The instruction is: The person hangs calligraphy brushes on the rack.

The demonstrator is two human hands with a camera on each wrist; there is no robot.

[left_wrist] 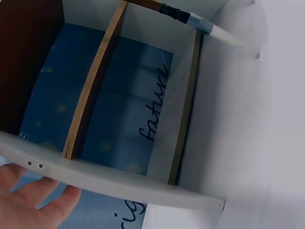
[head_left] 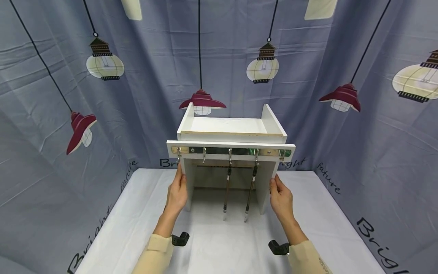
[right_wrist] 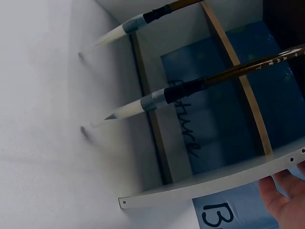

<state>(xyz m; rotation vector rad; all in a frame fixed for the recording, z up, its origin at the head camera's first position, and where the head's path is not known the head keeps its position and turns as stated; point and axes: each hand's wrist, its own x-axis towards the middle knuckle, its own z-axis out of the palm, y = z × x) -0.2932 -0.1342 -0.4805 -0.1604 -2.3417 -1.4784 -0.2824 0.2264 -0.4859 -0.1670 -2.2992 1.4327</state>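
White rack (head_left: pixel 232 137) held by its side panels – left hand (head_left: pixel 177 193) on the left one, right hand (head_left: pixel 282 198) on the right, fingers laid against the outer faces. Rack located directly between the hands; hook bar (head_left: pixel 219 144) set above both, long axis run hand to hand. Neither hand nearer – contact made by both. Two brushes (right_wrist: pixel 155 99) hung tips down between the hands, touched by neither.
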